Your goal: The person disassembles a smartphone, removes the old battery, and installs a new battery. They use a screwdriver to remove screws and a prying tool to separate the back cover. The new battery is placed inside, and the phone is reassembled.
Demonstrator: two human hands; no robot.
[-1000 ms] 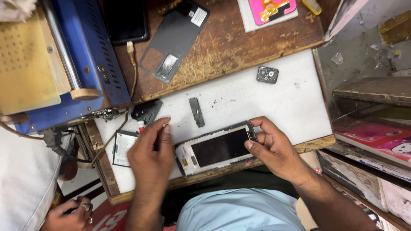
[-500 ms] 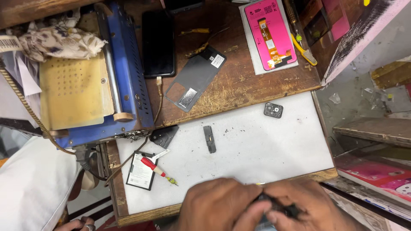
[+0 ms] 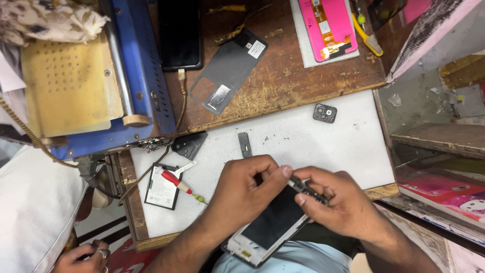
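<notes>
A dismantled phone (image 3: 273, 222) with a dark screen and a white frame lies tilted at the near edge of the white work mat (image 3: 313, 146). My left hand (image 3: 247, 194) grips the phone's upper left side, thumb stretched toward its top corner. My right hand (image 3: 336, 202) pinches the phone's top right corner between thumb and forefinger. Both hands meet over that top edge, which their fingers partly hide.
On the mat lie a red-handled screwdriver (image 3: 178, 182), a flat battery (image 3: 161, 192), a small dark strip (image 3: 245, 144), a black bracket (image 3: 189, 145) and a square camera module (image 3: 324, 113). Behind are a grey back cover (image 3: 230, 71), a black phone (image 3: 179, 33), a blue machine (image 3: 91, 81) and a pink panel (image 3: 328, 25). Another person's hand (image 3: 83, 255) shows at bottom left.
The phone was flat on the mat between my spread hands; now it is pulled to the near edge and tilted, with both hands closed together on its top end.
</notes>
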